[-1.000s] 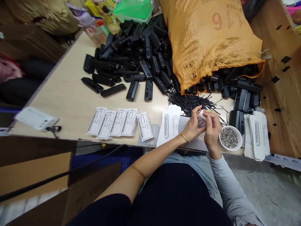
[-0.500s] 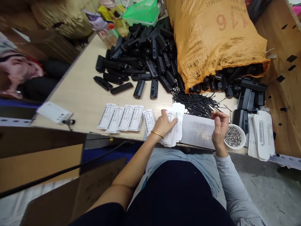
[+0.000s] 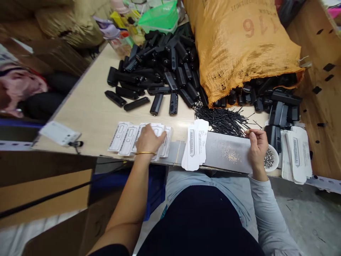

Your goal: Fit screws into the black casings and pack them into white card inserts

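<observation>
My left hand (image 3: pixel 149 140), with a gold bracelet at the wrist, is over the row of white printed packets (image 3: pixel 129 140) near the table's front edge. Its fingers and thumb are closed on a white printed packet (image 3: pixel 157 151), which partly covers its neighbours. My right hand (image 3: pixel 258 147) hovers beside a white bowl of small metal pieces (image 3: pixel 269 160), thumb and forefinger pinched together. What that pinch holds, if anything, I cannot make out. Between my hands lies a fanned stack of white printed cards (image 3: pixel 194 144) and a grey plate (image 3: pixel 226 151) with tiny tan bits on it.
Black plastic handles (image 3: pixel 160 64) are heaped at the back. An orange woven sack (image 3: pixel 245 46) spills more handles. Thin black rods (image 3: pixel 221 117) lie before it. More white cards (image 3: pixel 297 153) stand right, a white box with a cable (image 3: pixel 60 133) left, a green basket (image 3: pixel 160 16) behind.
My left hand has moved left from the card stack to the packet row, carrying a packet. My right hand has shifted slightly right, partly covering the bowl.
</observation>
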The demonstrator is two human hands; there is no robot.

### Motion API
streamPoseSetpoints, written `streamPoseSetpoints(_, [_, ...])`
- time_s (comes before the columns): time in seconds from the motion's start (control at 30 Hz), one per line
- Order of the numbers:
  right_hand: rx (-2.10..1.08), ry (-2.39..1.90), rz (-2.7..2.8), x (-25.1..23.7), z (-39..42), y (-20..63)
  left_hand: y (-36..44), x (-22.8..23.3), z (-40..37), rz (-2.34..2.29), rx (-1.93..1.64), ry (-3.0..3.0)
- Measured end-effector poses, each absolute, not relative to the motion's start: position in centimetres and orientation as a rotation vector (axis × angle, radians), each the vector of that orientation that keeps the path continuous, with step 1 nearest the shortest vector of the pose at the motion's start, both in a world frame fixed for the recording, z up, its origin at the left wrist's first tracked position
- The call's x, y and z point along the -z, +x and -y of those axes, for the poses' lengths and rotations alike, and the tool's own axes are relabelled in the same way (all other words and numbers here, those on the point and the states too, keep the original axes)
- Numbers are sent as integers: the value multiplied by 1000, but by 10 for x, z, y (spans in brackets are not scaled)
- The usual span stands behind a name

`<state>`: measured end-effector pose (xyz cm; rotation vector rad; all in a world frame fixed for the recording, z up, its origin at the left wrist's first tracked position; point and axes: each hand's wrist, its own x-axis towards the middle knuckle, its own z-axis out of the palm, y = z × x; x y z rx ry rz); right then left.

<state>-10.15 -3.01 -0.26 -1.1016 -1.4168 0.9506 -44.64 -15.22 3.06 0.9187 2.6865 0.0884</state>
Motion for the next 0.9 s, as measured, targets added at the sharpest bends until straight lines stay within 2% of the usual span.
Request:
streamPoseSetpoints(0.13, [-777, -1316, 1457, -2, 25, -59, -477, -5, 149, -2859, -125, 927])
streamPoseSetpoints(0.2, [-655, -1514, 1597, 1, 25, -32, -468, 0, 135, -2899, -309, 1170])
streamPoseSetpoints(0.27, [-562, -1669, 1828, 12, 26, -8, -438, -3, 107, -2719, -636, 1463])
streamPoseSetpoints(0.33, [-493, -1669, 2063, 28, 28, 10, -396, -12, 63, -2309, -850, 1659])
streamPoseSetpoints(0.4, [-404, -1611, 2172, 44, 30, 17, -354, -19, 9, -1964, -779, 1756])
streamPoseSetpoints(0.43, [-371, -1596, 2177, 50, 31, 18, -337, -20, -18, -1974, -706, 1769])
streamPoseSetpoints(0.6, [-353, -1607, 2141, 56, 32, 12, -306, -9, -106, -2424, -436, 1529])
streamPoseSetpoints(0.7, [-469, -1631, 2053, 49, 34, 13, -321, 0, -110, -2373, -514, 1530])
streamPoseSetpoints(0.9, [-1139, -1435, 1360, 35, 44, 10, -346, -4, -53, -2177, -948, 1679])
